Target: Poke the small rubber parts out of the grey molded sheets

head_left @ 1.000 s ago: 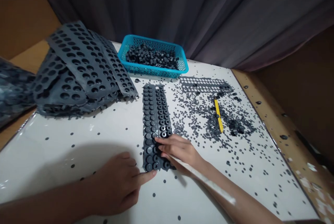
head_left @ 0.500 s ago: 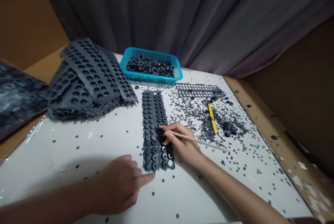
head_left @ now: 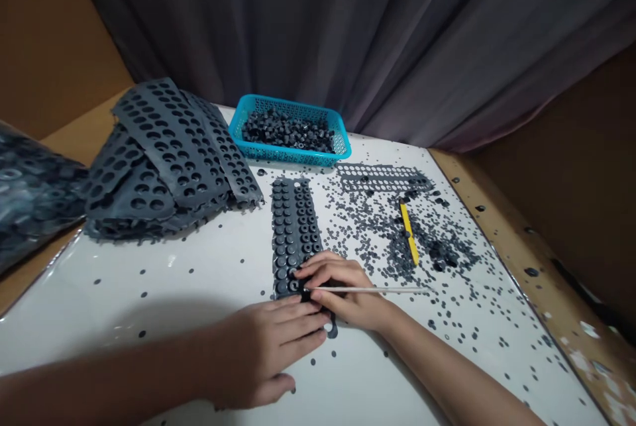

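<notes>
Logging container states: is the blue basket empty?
Not empty: the blue basket holds a heap of small dark pieces, lying below its rim.

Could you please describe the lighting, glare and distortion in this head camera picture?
In the head view, light is dim, the left hand and forearm cast a soft shadow across the glossy white tabletop, faint glare shows lower left, and the wide lens slants its edges.

Matt rubbery black sheet (head_left: 293, 234), glossy white tabletop (head_left: 124, 293), plastic basket (head_left: 288, 148)
</notes>
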### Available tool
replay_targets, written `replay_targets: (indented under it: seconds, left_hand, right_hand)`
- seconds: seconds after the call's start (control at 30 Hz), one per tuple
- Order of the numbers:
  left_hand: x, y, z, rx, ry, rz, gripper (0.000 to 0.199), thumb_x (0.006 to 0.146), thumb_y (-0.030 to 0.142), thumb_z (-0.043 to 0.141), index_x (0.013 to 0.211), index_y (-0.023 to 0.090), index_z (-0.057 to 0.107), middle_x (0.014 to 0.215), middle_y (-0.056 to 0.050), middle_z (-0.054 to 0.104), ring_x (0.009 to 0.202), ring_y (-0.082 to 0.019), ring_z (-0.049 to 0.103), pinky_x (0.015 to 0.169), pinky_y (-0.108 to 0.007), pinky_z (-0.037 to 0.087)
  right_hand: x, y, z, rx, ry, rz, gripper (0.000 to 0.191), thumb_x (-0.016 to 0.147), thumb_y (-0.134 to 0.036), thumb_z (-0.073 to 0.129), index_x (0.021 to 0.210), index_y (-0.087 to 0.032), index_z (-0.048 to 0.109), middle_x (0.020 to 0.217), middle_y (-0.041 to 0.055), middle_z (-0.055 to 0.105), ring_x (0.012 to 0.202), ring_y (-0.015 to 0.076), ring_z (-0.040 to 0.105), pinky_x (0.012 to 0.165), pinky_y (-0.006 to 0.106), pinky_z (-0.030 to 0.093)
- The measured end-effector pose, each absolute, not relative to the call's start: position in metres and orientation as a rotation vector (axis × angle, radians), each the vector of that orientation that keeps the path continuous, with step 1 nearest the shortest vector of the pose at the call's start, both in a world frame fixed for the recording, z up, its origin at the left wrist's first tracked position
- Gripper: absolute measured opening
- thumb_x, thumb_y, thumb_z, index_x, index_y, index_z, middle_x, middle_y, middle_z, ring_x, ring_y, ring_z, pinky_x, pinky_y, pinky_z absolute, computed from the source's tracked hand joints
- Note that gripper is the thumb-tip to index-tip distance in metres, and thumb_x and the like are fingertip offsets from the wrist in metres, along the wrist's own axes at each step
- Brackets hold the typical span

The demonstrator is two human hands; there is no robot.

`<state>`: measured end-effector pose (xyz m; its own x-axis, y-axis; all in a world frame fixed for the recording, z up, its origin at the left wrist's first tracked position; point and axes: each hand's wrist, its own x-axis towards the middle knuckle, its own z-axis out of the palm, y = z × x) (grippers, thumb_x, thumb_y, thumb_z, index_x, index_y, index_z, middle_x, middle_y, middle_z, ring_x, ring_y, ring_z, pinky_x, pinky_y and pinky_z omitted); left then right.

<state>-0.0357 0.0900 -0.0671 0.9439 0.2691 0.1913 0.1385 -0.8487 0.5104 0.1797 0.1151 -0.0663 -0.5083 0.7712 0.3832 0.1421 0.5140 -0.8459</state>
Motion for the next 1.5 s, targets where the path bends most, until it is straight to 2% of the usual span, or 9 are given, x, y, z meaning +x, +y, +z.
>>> replay_targets:
  seconds: [0.17, 0.5, 0.67, 0.73, 0.8, 0.83, 0.9, 1.2, 1.5]
  left_hand:
    - [-0.033, 0.092, -0.065, 2.525, 0.287, 0.322, 0.055, 0.085, 0.026, 0.051, 0.136, 0.009, 0.042, 0.133, -0.014, 0.055, 0.126, -0.029, 0.045, 0.108, -0.044, 0.034]
    - [-0.031, 0.093, -0.065, 2.513, 0.309, 0.279, 0.055, 0.084, 0.03, 0.054, 0.134, 0.01, 0.045, 0.131, -0.013, 0.057, 0.124, -0.029, 0.046, 0.108, -0.043, 0.034]
    - [-0.031, 0.092, -0.065, 2.59, 0.287, 0.339, 0.054, 0.084, 0.031, 0.054, 0.132, 0.01, 0.046, 0.137, -0.013, 0.051, 0.126, -0.029, 0.045, 0.105, -0.041, 0.036]
    - [-0.034, 0.093, -0.065, 2.608, 0.285, 0.526, 0.039, 0.085, 0.026, 0.054, 0.122, 0.014, 0.054, 0.124, -0.009, 0.062, 0.116, -0.024, 0.053, 0.101, -0.037, 0.038]
    - [-0.038, 0.096, -0.065, 2.579, 0.456, 0.783, 0.018, 0.086, 0.017, 0.051, 0.101, 0.018, 0.062, 0.097, -0.004, 0.069, 0.091, -0.019, 0.06, 0.088, -0.035, 0.043]
    - [-0.04, 0.1, -0.065, 2.539, 0.626, 0.879, 0.014, 0.086, 0.013, 0.05, 0.089, 0.019, 0.062, 0.083, -0.002, 0.067, 0.079, -0.017, 0.058, 0.079, -0.034, 0.043]
    - [-0.042, 0.109, -0.063, 2.446, 0.999, 0.83, 0.013, 0.085, 0.016, 0.054, 0.076, 0.02, 0.062, 0.072, -0.001, 0.06, 0.069, -0.017, 0.052, 0.067, -0.033, 0.04]
    - [-0.031, 0.12, -0.064, 2.335, 1.125, 0.591, 0.01, 0.078, 0.018, 0.06, 0.081, 0.022, 0.069, 0.075, -0.001, 0.056, 0.076, -0.018, 0.049, 0.068, -0.032, 0.038]
    - [-0.032, 0.125, -0.069, 2.188, 1.099, 0.635, 0.011, 0.08, 0.017, 0.058, 0.073, 0.021, 0.066, 0.072, -0.001, 0.057, 0.074, -0.017, 0.051, 0.069, -0.031, 0.038]
  right_hand:
    - [0.182, 0.114, -0.065, -0.773, -1.95, 1.064, 0.008, 0.086, -0.022, 0.06, 0.085, -0.016, 0.065, 0.094, 0.0125, 0.073, 0.099, 0.0197, 0.063, 0.082, 0.035, 0.055]
    - [0.182, 0.114, -0.064, -0.785, -1.938, 1.084, 0.006, 0.086, -0.021, 0.06, 0.085, -0.017, 0.065, 0.09, 0.0113, 0.073, 0.096, 0.0193, 0.065, 0.081, 0.034, 0.056]
    - [0.181, 0.114, -0.066, -0.796, -1.919, 0.971, 0.009, 0.083, -0.013, 0.062, 0.09, -0.017, 0.065, 0.1, 0.0125, 0.072, 0.1, 0.0208, 0.064, 0.087, 0.039, 0.053]
    - [0.182, 0.114, -0.067, -0.771, -1.939, 0.963, 0.01, 0.082, -0.013, 0.063, 0.091, -0.017, 0.065, 0.102, 0.0126, 0.072, 0.101, 0.0211, 0.064, 0.088, 0.04, 0.053]
    - [0.182, 0.114, -0.066, -0.788, -1.906, 0.961, 0.008, 0.084, -0.014, 0.062, 0.09, -0.018, 0.065, 0.102, 0.0124, 0.072, 0.1, 0.0213, 0.064, 0.087, 0.04, 0.053]
    - [0.182, 0.114, -0.065, -0.816, -1.868, 0.952, 0.007, 0.085, -0.016, 0.061, 0.09, -0.018, 0.065, 0.102, 0.0121, 0.072, 0.099, 0.0214, 0.064, 0.086, 0.04, 0.053]
    - [0.183, 0.114, -0.064, -0.881, -1.787, 0.922, 0.005, 0.086, -0.02, 0.059, 0.088, -0.019, 0.064, 0.1, 0.0116, 0.072, 0.096, 0.0215, 0.065, 0.084, 0.041, 0.052]
    - [0.183, 0.115, -0.064, -0.787, -1.927, 0.993, 0.003, 0.083, -0.019, 0.062, 0.085, -0.018, 0.065, 0.088, 0.0096, 0.073, 0.084, 0.0186, 0.066, 0.081, 0.037, 0.051]
    - [0.186, 0.116, -0.067, -0.75, -1.975, 1.099, 0.006, 0.085, -0.019, 0.062, 0.09, -0.017, 0.065, 0.101, 0.012, 0.072, 0.096, 0.0187, 0.062, 0.086, 0.035, 0.052]
